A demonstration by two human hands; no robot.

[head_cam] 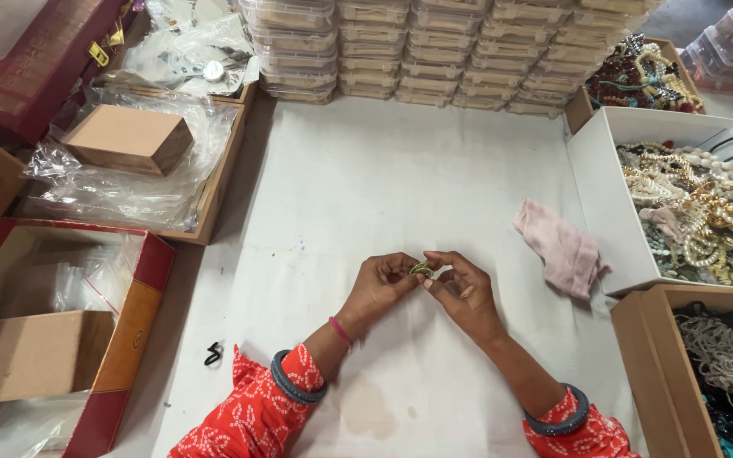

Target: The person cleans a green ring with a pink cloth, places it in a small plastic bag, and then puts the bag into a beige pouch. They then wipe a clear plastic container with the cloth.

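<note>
small ring-shaped trinket, greenish and gold, sits pinched between the fingertips of the left hand and the right hand, just above the middle of the white cloth worktop. both hands are closed narrow on it. a soft, crumpled pink cloth lies near the right edge. clear plastic boxes are stacked along the far edge. a white box full of shiny beads stands at the right.

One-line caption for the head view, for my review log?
Both hands, left hand and right hand, pinch a small ring-like trinket above a white cloth.
</note>
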